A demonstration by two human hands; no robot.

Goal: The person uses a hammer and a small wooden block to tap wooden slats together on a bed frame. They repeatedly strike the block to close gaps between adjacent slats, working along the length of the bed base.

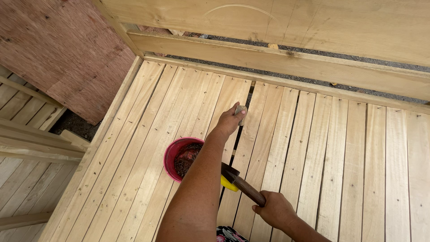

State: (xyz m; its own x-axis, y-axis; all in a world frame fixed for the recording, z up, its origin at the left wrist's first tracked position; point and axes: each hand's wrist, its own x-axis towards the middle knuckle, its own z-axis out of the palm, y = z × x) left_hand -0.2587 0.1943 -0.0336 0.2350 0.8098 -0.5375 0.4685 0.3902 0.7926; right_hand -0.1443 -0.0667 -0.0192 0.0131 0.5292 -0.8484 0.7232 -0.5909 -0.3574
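Pale wooden slats (313, 148) run near to far across the frame, nailed side by side, dark gaps between some of them. Left hand (230, 120) reaches far over the slats, fingers curled shut around a small grey lump (241, 111) pressed at the edge of a gap; what the lump is cannot be told. Right hand (275, 209), near and to the right, closed around the brown handle of a hammer (244, 186); handle slants up-left, head mostly hidden behind the left forearm, a bit of yellow showing there. Red bowl (172, 157) sits on the slats just left of the forearm, partly covered by it, holding a dark tangle of what look like nails. Far side: a wooden rail (286, 60) crosses left to right, a broad board (313, 22) behind it. Far left: a reddish plywood sheet (62, 49) leaning. Left edge: more slatted woodwork (22, 170), lower down.
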